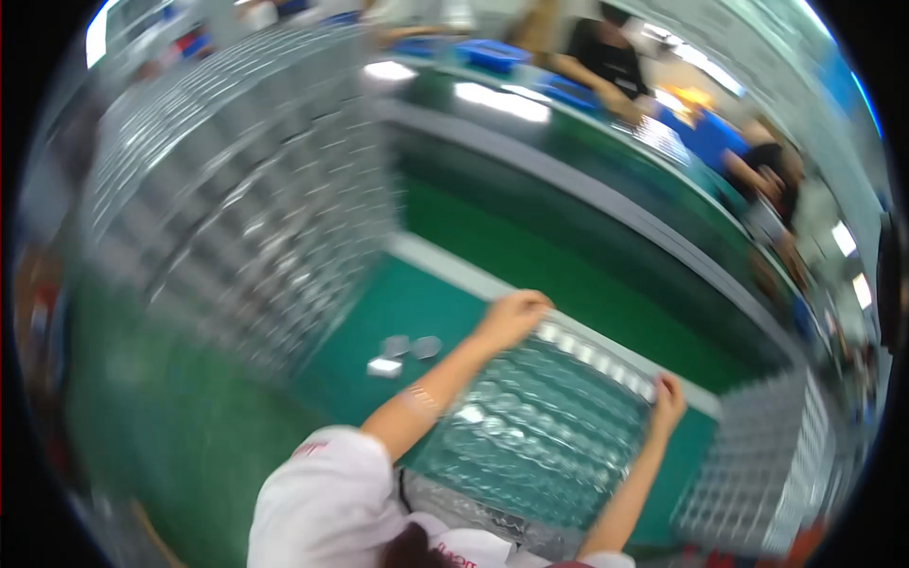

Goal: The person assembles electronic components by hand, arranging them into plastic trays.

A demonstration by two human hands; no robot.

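Note:
A clear plastic blister tray [540, 426] with rows of round pockets lies in front of me over a green work table [365, 298]. My left hand [516, 320] is closed at its far left corner, fingers pinched on the rim. At the far right corner my right hand [668, 402] is closed on the rim in the same way. A row of white pieces [592, 356] runs along the tray's far edge between my hands; motion blur hides what they are. Left of my left forearm, small clear or whitish pieces [385, 365] lie on the table.
A tall stack of clear trays [256, 189] rises at the left end of the table. A lower stack [757, 454] stands at the right. Beyond the table is a long green bench [568, 142] with blue bins [494, 55], where several people work.

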